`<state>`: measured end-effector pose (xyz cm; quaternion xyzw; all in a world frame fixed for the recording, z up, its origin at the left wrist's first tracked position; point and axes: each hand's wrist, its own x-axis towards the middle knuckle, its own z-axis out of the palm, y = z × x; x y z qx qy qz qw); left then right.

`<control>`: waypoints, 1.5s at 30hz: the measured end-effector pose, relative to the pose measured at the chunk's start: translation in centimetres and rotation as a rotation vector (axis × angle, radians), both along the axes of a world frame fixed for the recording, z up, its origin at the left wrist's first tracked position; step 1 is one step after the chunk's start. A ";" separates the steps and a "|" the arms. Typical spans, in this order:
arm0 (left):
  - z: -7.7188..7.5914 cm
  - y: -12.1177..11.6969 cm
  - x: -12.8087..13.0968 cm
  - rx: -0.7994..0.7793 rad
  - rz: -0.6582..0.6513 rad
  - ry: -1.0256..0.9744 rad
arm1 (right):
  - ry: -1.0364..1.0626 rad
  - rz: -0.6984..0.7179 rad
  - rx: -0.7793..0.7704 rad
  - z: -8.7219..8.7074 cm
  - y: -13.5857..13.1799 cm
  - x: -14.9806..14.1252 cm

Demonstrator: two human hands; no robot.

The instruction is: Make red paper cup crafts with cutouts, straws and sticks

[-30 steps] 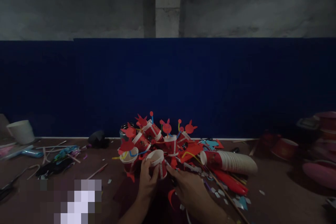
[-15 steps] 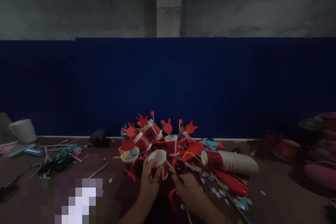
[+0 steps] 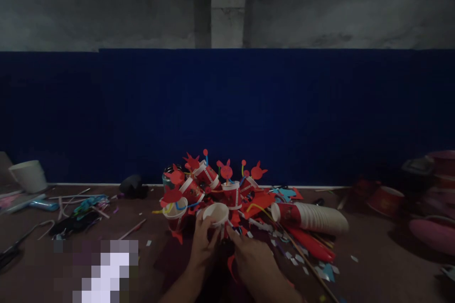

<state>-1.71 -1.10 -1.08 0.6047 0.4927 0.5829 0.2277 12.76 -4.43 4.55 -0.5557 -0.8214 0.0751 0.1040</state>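
Note:
A red and white paper cup (image 3: pixel 216 214) is in my left hand (image 3: pixel 203 236), tilted so its open mouth faces up towards me. My left fingers wrap round the cup's near left side. Against the cup's lower right is my right hand (image 3: pixel 247 248), its fingers closed on black-handled scissors (image 3: pixel 227 242), mostly hidden now. Just beyond the hands stand and lean several red cups, among them an upright one (image 3: pixel 232 195) and one on the left (image 3: pixel 175 213). They carry red paper heads and coloured bendy stems.
A long stack of nested paper cups (image 3: pixel 316 218) lies at the right, beside a red tube-like object (image 3: pixel 313 245) and a thin stick (image 3: pixel 309 267). White paper scraps (image 3: pixel 295 260) are scattered there. Stems and a white cup (image 3: pixel 28 176) are at the left. A blue partition (image 3: pixel 227 113) stands behind.
My right hand has moved left, up against the cup, and the scissors' black handle has turned mostly out of sight. The cup has tipped slightly towards me in my left hand.

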 end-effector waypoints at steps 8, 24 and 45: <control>0.3 -0.5 0.3 0.038 0.001 0.061 | 0.655 -0.105 -0.238 -0.5 1.5 0.2; 0.7 -0.7 0.1 0.036 -0.057 -0.032 | 1.087 -0.160 -0.881 0.9 2.3 1.7; 1.3 -1.1 0.2 0.038 -0.098 -0.290 | 1.191 -0.041 -0.896 2.0 2.2 2.3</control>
